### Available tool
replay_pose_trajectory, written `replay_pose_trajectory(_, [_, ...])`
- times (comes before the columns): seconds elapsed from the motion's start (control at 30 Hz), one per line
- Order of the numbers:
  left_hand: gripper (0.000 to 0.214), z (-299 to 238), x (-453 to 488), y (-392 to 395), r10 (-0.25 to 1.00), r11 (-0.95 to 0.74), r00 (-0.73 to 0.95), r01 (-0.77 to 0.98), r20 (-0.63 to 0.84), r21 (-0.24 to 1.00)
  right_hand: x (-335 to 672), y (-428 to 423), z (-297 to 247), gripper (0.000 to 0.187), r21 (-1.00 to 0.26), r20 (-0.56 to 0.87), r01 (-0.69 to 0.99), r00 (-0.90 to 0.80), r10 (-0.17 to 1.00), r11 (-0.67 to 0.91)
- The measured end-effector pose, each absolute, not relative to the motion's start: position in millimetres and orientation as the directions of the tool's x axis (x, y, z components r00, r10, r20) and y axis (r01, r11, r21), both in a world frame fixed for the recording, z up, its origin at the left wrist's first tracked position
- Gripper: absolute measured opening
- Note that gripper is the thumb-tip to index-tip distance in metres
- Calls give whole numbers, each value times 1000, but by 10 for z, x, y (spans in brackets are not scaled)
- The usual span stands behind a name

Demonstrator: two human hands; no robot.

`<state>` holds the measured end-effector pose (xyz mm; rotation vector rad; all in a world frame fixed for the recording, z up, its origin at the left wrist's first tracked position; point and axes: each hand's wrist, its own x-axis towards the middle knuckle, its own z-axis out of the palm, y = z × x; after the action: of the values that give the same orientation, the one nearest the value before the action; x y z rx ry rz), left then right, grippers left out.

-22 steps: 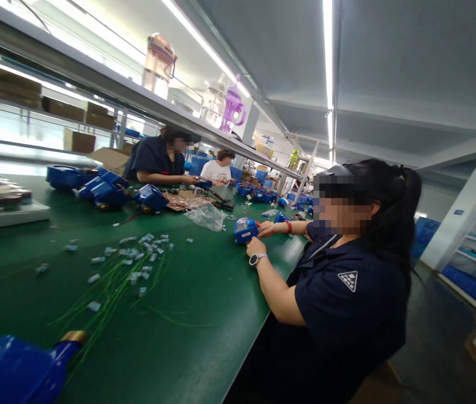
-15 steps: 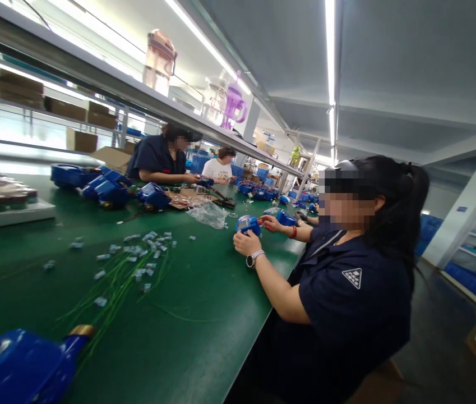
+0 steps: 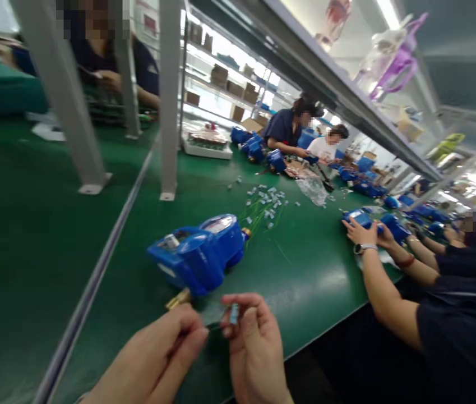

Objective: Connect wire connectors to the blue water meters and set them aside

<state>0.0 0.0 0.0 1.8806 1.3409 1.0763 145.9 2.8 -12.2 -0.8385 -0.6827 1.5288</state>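
My right hand [image 3: 254, 342] is closed, holding a small light-blue wire seal [image 3: 234, 314] between thumb and fingers. Just left of it, my left hand [image 3: 166, 348] pinches what looks like a thin green wire, faint against the green table; the fingers hide most of it. Beyond both hands a blue water meter [image 3: 204, 258] lies on the table, with a brass fitting [image 3: 179, 299] close to my left fingers. A heap of loose light-blue seals [image 3: 269, 199] with green wires spreads behind the meter.
A metal rail [image 3: 107, 252] runs along the table on the left, beside shelf posts [image 3: 168, 112]. To the right, a co-worker's hands [image 3: 361, 230] hold another blue meter. A clear plastic bag [image 3: 313, 189] and a white tray [image 3: 208, 148] lie farther back.
The view has swung left and down, and both my hands have come into sight with the seal. The near blue meter now shows nearer the middle.
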Motion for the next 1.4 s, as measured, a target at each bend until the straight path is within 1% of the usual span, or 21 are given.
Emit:
replay_pose_trajectory(0.07, [28, 5, -17, -80, 955, -295, 167, 473, 245, 830, 1505, -32, -96, 22, -813, -132, -562, -76, 988, -152])
replay_pose_trajectory(0.17, [26, 62, 27, -90, 950, -307, 192, 461, 245, 832, 1538, -104, -123, 22, -816, -141, -554, -87, 986, -166])
replay_pose_trajectory(0.37, [24, 67, 51, -103, 932, -351, 252, 450, 261, 821, 1508, -128, -201, 20, -817, -102, -561, -86, 991, -133])
replay_pose_trajectory(0.53, [23, 67, 40, -103, 923, -381, 250, 467, 294, 798, 1499, -109, -209, 20, -818, -51, -568, -86, 995, -91])
replay_pose_trajectory(0.67, [22, 95, 45, -98, 913, -406, 243, 475, 327, 781, 1527, -117, -219, 21, -831, -43, -549, -86, 995, -83])
replay_pose_trajectory(0.93, [20, 79, 51, -100, 916, -398, 254, 465, 311, 791, 1545, -143, -206, 22, -820, -37, -563, -122, 992, -100])
replay_pose_trajectory(1.07, [21, 55, 46, -112, 910, -408, 277, 479, 307, 778, 1578, -162, -240, 21, -859, -26, -506, -102, 994, -75])
replay_pose_trajectory(1.23, [20, 31, 59, -122, 904, -421, 292, 491, 311, 763, 1626, -190, -273, 21, -915, 25, -402, -130, 991, -30])
replay_pose_trajectory(1.4, [20, 40, 59, -127, 910, -401, 310, 484, 276, 778, 1635, -218, -306, 21, -929, -4, -366, -129, 992, -51])
